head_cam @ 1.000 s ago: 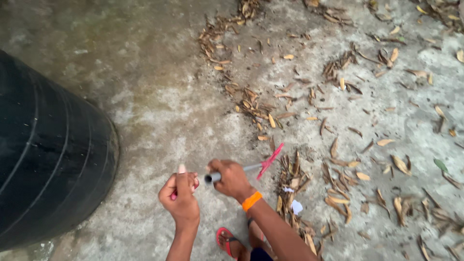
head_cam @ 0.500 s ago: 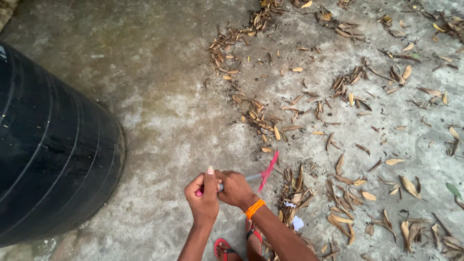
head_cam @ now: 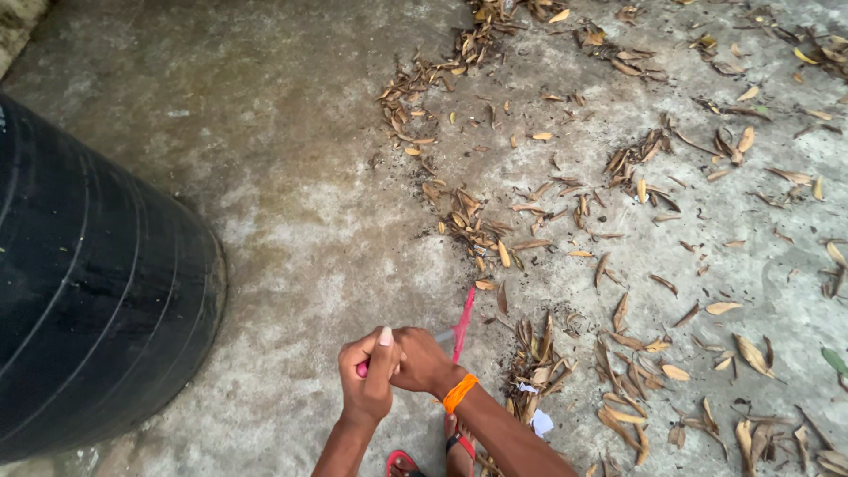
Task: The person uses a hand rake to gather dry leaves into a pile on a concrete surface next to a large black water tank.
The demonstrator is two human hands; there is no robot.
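**A:** What was at the bottom centre of the frame?

**B:** Two bare hands met there, touching. The left hand [head_cam: 367,382] was curled shut around a small pink piece, thumb pointing up. The right hand [head_cam: 421,360], with an orange band [head_cam: 459,392] at the wrist, was closed over a grey metal handle [head_cam: 444,336] that showed only just beyond its knuckles.

**A:** And where did that handle lead?

**B:** To a thin pink plastic rake head [head_cam: 462,323], seen edge-on, rising toward the middle of the frame above the rough grey concrete floor [head_cam: 300,203].

**A:** What surrounded the hands?

**B:** Dry brown leaves [head_cam: 539,353] lay scattered across the right half and top of the frame, the nearest clump just right of the hands. A large black ribbed plastic tank [head_cam: 88,291] filled the left edge. A foot in a red sandal [head_cam: 399,463] showed at the bottom edge, below the forearms.
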